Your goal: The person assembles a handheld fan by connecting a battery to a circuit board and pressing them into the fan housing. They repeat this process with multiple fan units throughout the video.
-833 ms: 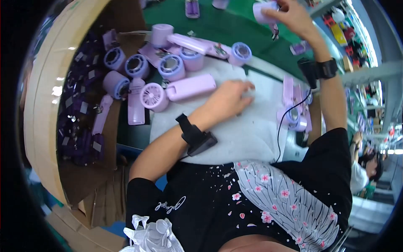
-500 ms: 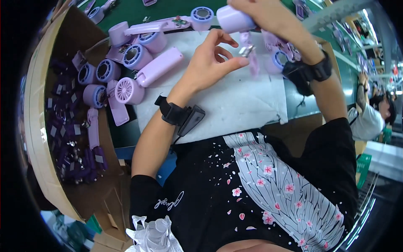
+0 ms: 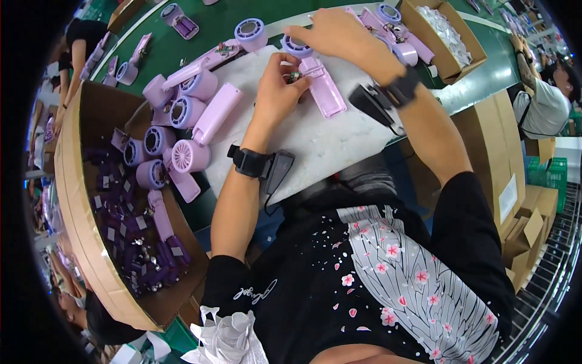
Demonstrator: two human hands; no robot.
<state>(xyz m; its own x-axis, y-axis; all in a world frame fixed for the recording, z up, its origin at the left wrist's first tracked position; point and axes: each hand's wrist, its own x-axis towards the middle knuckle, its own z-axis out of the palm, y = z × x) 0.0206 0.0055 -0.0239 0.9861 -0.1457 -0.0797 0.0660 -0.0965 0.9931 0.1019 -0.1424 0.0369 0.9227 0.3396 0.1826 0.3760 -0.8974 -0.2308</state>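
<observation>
At the far part of the white sheet (image 3: 303, 145), laid over the green surface (image 3: 212, 30), a lilac handle shell (image 3: 327, 97) lies between the two hands. Shell: hollow side up, long axis slanting, one end toward a fan head (image 3: 296, 47) with a blue-violet ring.

Left hand (image 3: 277, 91): just left of the shell's upper end. Fingers curled, grip pinching a small green circuit board (image 3: 293, 77); thumb tip at the shell's near-left edge. Board sits beside the shell, below the fan head.

Right hand (image 3: 342, 39): palm down, past the shell's upper end, reaching across the fan head and partly covering it. Upper fingers extended leftward; underside of this grip hidden, so cannot tell whether it is spread or pressed together.

Left of the left hand, well apart from the grip: lilac long handle (image 3: 219, 112), beside a grille-faced fan head (image 3: 191, 156). Further left, an open carton (image 3: 91, 224) containing dark purple parts (image 3: 142, 255). Beyond the right hand, a smaller carton (image 3: 473, 68) holds pale packets (image 3: 445, 33).
</observation>
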